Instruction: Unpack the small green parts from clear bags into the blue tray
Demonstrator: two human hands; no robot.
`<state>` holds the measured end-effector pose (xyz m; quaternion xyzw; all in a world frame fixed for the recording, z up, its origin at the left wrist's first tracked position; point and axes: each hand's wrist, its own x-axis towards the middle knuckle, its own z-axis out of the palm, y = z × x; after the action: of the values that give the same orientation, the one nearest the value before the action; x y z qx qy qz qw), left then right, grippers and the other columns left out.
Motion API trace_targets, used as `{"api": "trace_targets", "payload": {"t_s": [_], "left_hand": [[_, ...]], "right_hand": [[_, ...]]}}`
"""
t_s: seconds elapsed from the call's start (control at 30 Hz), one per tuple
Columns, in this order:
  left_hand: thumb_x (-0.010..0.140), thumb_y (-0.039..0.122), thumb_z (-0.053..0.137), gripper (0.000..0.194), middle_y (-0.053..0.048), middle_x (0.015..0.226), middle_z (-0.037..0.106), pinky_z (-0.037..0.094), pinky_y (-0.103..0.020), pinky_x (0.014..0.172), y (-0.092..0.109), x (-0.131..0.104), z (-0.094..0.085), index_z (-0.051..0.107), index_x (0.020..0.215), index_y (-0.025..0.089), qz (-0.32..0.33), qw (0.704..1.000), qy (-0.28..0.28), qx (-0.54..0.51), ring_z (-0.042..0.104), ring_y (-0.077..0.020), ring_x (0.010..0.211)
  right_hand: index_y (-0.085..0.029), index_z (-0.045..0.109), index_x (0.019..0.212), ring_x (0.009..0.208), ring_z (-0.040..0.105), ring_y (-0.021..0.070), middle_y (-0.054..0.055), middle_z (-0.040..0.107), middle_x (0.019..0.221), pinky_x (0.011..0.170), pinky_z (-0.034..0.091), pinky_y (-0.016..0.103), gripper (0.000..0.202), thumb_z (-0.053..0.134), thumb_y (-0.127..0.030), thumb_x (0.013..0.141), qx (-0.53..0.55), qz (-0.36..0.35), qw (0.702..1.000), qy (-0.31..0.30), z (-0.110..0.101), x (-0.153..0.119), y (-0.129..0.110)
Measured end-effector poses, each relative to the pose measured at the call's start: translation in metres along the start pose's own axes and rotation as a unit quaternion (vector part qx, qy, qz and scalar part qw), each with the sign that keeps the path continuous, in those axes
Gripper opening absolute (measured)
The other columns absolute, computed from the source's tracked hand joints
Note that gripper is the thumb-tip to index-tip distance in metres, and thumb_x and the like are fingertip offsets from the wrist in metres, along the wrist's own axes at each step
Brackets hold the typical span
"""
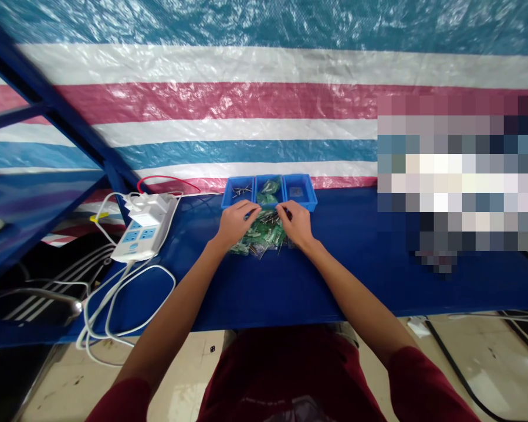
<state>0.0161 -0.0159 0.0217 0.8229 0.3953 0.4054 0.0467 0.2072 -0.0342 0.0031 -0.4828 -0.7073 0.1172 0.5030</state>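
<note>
My left hand [238, 221] and my right hand [296, 223] face each other above a pile of small green and clear plastic packets [264, 237], with dark thin pieces on top between them. Both hands have their fingers pressed together at the tips; whatever they pinch is too small to make out. Just behind them stand three joined blue bins. Dark thin pieces lie in the left bin [226, 196], green packets [269, 189] fill the middle one, and a small clear packet [296, 191] lies in the right one.
On the blue table [264, 299], a white power strip [143, 234] with plugged-in chargers and looped white cables [110, 305] lies to the left. Striped plastic sheeting [246, 99] hangs behind. A blue metal frame [70, 126] rises at the left; a pixelated area covers the right.
</note>
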Motion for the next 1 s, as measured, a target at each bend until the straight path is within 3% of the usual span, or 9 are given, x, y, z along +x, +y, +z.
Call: {"api": "trace_targets", "payload": {"t_s": [0.1, 0.17, 0.3, 0.5, 0.6, 0.7, 0.83, 0.9, 1.0], "left_hand": [[0.089, 0.041, 0.058, 0.027, -0.005, 0.083, 0.072, 0.051, -0.027, 0.069, 0.007, -0.001, -0.003, 0.071, 0.086, 0.018, -0.071, 0.991, 0.066, -0.09, 0.064, -0.0157, 0.071], [0.086, 0.044, 0.06, 0.029, -0.004, 0.081, 0.072, 0.052, -0.026, 0.062, 0.009, -0.002, -0.001, 0.071, 0.085, 0.017, -0.117, 0.977, 0.083, -0.155, 0.064, -0.0152, 0.066], [0.08, 0.047, 0.066, 0.033, -0.003, 0.077, 0.071, 0.051, -0.025, 0.053, 0.009, -0.004, 0.005, 0.068, 0.089, 0.015, -0.164, 0.951, 0.064, -0.254, 0.062, -0.0136, 0.058], [0.079, 0.046, 0.07, 0.036, 0.003, 0.059, 0.061, 0.052, -0.026, 0.053, 0.008, -0.005, 0.011, 0.06, 0.1, 0.019, -0.18, 0.934, 0.018, -0.309, 0.061, -0.014, 0.049], [0.081, 0.046, 0.069, 0.039, 0.006, 0.057, 0.057, 0.052, -0.027, 0.052, 0.009, -0.005, 0.013, 0.052, 0.108, 0.022, -0.185, 0.922, 0.016, -0.34, 0.062, -0.0143, 0.048], [0.08, 0.045, 0.069, 0.035, 0.006, 0.057, 0.057, 0.052, -0.026, 0.05, 0.007, -0.005, 0.016, 0.053, 0.101, 0.022, -0.206, 0.903, 0.019, -0.377, 0.061, -0.0137, 0.048], [0.08, 0.05, 0.068, 0.034, 0.001, 0.062, 0.062, 0.052, -0.027, 0.048, 0.005, -0.006, 0.02, 0.059, 0.09, 0.019, -0.236, 0.876, -0.015, -0.42, 0.061, -0.0144, 0.05], [0.084, 0.056, 0.06, 0.039, -0.004, 0.071, 0.066, 0.053, -0.028, 0.051, 0.004, -0.005, 0.02, 0.063, 0.086, 0.017, -0.238, 0.879, -0.015, -0.413, 0.064, -0.0165, 0.059], [0.085, 0.063, 0.052, 0.05, -0.01, 0.093, 0.069, 0.055, -0.028, 0.061, 0.006, -0.004, 0.018, 0.067, 0.078, 0.015, -0.196, 0.917, 0.007, -0.348, 0.066, -0.0199, 0.082]], "right_hand": [[-0.021, 0.066, 0.103, 0.065, 0.054, 0.0147, 0.006, 0.063, 0.094, 0.066, 0.045, 0.029, 0.033, 0.051, -0.048, 0.093, 0.039, 0.001, 0.999, -0.025, -0.001, 0.001, -0.002], [-0.021, 0.066, 0.093, 0.065, 0.052, 0.0146, 0.005, 0.061, 0.087, 0.065, 0.045, 0.029, 0.033, 0.051, -0.05, 0.092, 0.055, -0.007, 0.997, -0.052, 0.0, 0.001, -0.003], [-0.02, 0.056, 0.068, 0.061, 0.048, 0.0142, 0.001, 0.051, 0.066, 0.061, 0.04, 0.027, 0.043, 0.044, -0.05, 0.095, 0.067, -0.011, 0.995, -0.072, 0.002, 0.001, -0.001], [-0.02, 0.057, 0.065, 0.058, 0.048, 0.0142, 0.0, 0.052, 0.061, 0.061, 0.041, 0.028, 0.042, 0.046, -0.047, 0.094, 0.055, -0.002, 0.996, -0.065, 0.001, 0.0, -0.002], [-0.02, 0.067, 0.091, 0.067, 0.055, 0.0162, 0.004, 0.062, 0.079, 0.067, 0.046, 0.03, 0.03, 0.041, -0.034, 0.096, 0.066, -0.011, 0.996, -0.05, -0.001, -0.001, -0.003], [-0.025, 0.061, 0.119, 0.079, 0.059, 0.0167, 0.008, 0.061, 0.11, 0.072, 0.05, 0.031, 0.032, 0.04, -0.023, 0.094, 0.077, -0.046, 0.995, -0.053, -0.003, -0.002, -0.003], [-0.023, 0.067, 0.106, 0.091, 0.06, 0.0192, 0.012, 0.056, 0.121, 0.074, 0.052, 0.032, 0.023, 0.049, -0.024, 0.092, 0.07, -0.093, 0.993, -0.034, 0.001, -0.003, 0.001], [-0.021, 0.068, 0.096, 0.092, 0.061, 0.0201, 0.011, 0.061, 0.11, 0.078, 0.051, 0.033, 0.02, 0.05, -0.027, 0.094, 0.066, -0.097, 0.993, -0.019, 0.003, -0.003, 0.003], [-0.021, 0.068, 0.089, 0.083, 0.062, 0.0195, 0.008, 0.066, 0.088, 0.078, 0.051, 0.033, 0.022, 0.05, -0.032, 0.095, 0.059, -0.074, 0.995, -0.007, 0.005, -0.002, 0.005]]}}
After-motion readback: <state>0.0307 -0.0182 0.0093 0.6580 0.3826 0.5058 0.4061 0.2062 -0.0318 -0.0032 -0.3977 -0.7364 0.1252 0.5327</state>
